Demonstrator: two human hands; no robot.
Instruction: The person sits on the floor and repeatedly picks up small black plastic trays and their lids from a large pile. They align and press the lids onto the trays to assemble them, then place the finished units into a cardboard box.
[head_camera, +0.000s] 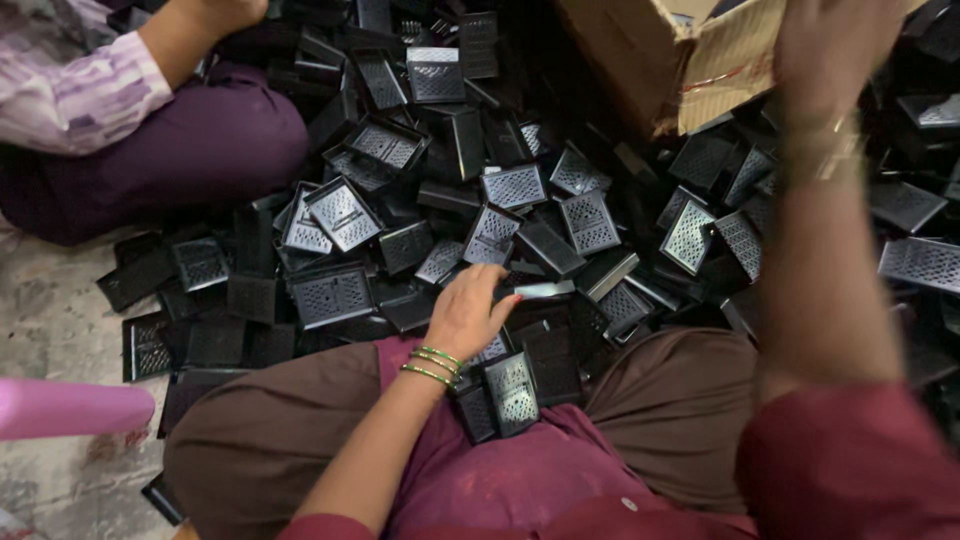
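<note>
Head view: left hand (468, 310) grips a black grille (540, 290); right hand (830, 50) touches cardboard box (660, 60).

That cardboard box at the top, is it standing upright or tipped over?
Tipped. The cardboard box leans at an angle over the pile of black perforated plastic parts, steadied by the right hand.

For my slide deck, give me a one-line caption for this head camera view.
Seated person's left hand reaches into a heap of black perforated plastic trays; right hand raised at a cardboard box.
</note>
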